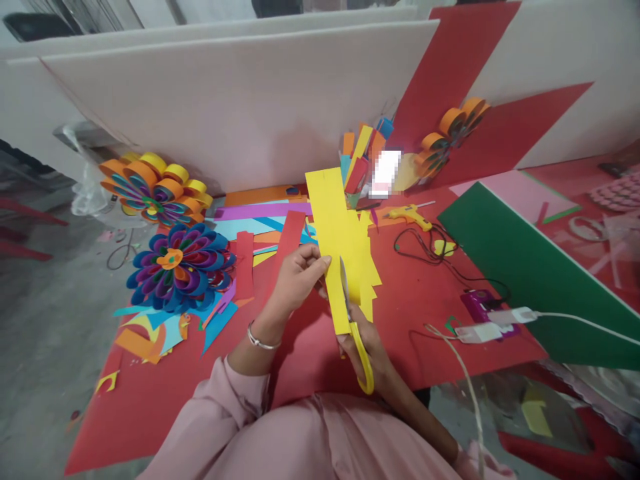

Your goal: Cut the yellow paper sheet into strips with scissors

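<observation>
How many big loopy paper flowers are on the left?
2: an orange-and-yellow flower at the back, a blue-and-purple flower in front of it. Others could be hidden.

Yellow paper strip (327, 220), tilted; yellow-handled scissors (355, 328) at right edge.

Desk (400, 340): surface red. Left: blue-and-purple paper flower (173, 259); orange-and-yellow paper flower (155, 190) behind it; paper offcuts (135, 343) in front; small yellow scrap (113, 380) near left edge. Centre: heap of yellow paper strips (357, 243), overlapping; purple strip (260, 211) beside. Right: yellow glue gun (413, 217); purple socket box (471, 302); green board (540, 287); pink sheet (515, 192) behind board.
</observation>
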A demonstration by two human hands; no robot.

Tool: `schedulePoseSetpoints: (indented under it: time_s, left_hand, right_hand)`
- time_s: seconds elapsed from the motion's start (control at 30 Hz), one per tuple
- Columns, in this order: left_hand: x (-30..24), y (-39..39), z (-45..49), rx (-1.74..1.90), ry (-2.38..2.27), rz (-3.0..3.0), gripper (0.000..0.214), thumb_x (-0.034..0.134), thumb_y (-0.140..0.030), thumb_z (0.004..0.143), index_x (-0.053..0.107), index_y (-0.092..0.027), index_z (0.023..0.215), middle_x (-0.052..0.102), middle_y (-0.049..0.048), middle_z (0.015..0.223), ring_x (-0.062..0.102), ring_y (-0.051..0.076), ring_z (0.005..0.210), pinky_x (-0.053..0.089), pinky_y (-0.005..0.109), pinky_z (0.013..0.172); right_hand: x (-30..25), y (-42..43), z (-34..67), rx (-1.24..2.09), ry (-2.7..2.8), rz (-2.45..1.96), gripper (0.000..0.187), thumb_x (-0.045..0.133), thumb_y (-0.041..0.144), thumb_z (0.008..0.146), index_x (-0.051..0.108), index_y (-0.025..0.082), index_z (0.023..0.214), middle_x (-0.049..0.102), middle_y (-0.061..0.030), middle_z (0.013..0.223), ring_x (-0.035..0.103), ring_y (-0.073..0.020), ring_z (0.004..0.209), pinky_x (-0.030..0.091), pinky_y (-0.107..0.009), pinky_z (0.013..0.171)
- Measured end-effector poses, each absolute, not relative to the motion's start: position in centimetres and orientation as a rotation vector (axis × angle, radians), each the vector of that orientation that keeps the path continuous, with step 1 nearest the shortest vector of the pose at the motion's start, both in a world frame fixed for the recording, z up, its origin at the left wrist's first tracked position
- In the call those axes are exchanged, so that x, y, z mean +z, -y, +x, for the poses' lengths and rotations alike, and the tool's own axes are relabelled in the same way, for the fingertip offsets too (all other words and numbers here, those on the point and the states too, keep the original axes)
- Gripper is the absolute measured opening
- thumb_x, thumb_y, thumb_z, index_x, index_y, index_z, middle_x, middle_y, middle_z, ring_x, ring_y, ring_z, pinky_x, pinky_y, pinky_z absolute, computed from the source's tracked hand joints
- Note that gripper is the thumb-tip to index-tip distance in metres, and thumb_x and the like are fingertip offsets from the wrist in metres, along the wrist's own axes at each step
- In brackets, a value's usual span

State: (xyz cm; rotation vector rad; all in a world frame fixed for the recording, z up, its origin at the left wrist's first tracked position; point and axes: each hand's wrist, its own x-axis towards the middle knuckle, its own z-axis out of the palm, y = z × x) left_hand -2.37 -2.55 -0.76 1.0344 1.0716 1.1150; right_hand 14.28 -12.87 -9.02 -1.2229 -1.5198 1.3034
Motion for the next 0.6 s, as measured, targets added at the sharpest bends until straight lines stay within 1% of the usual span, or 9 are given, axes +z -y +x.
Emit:
schedulePoseSetpoints:
  time_s: [0.2, 0.3, 0.47, 0.6]
  left_hand:
    - [-0.84, 2.45, -2.46, 1.092, -1.028, 1.008, 0.036, 0.083, -0.049, 0.076, 0.060, -0.022, 0.078, 0.066, -0.0040, 0.057, 0.064, 0.015, 0.044, 0.055, 0.024, 0.038]
    - [-0.87, 2.41, -2.51, 1.087, -1.034, 1.029, 0.035, 0.082, -0.048, 0.077, 0.060, -0.021, 0.078, 0.067, -0.0038, 0.058, 0.065, 0.015, 0.044, 0.056, 0.024, 0.040]
    - [-0.77, 2.46, -2.58, 1.094, -1.065, 1.070, 0.037, 0.084, -0.049, 0.076, 0.061, -0.021, 0.078, 0.065, -0.0044, 0.058, 0.066, 0.013, 0.045, 0.056, 0.022, 0.040]
    - [-0.91, 2.46, -2.65, 1.082, -1.057, 1.086, 0.040, 0.084, -0.053, 0.076, 0.061, -0.021, 0.080, 0.067, -0.0039, 0.060, 0.067, 0.014, 0.045, 0.058, 0.023, 0.041]
  right_hand:
    - [-9.91, 12.83, 14.26, 1.318, 1.481, -1.202, 0.034, 0.054, 0.047, 0.099, 0.063, 0.024, 0.122, 0.057, 0.0016, 0.072, 0.051, -0.0166, 0.060, 0.042, -0.029, 0.055]
    - [-9.70, 12.86, 14.18, 1.306, 1.493, -1.199, 0.035, 0.052, 0.048, 0.101, 0.062, 0.023, 0.123, 0.056, 0.0020, 0.072, 0.050, -0.0165, 0.059, 0.041, -0.029, 0.055]
    - [-9.12, 12.93, 14.33, 1.308, 1.508, -1.192, 0.026, 0.052, 0.040, 0.101, 0.061, 0.023, 0.119, 0.056, 0.0032, 0.072, 0.050, -0.0154, 0.060, 0.041, -0.029, 0.058]
    - [-9.67, 13.02, 14.43, 1.310, 1.486, -1.170, 0.027, 0.055, 0.043, 0.099, 0.060, 0.024, 0.117, 0.056, 0.0044, 0.070, 0.049, -0.0142, 0.057, 0.040, -0.028, 0.055]
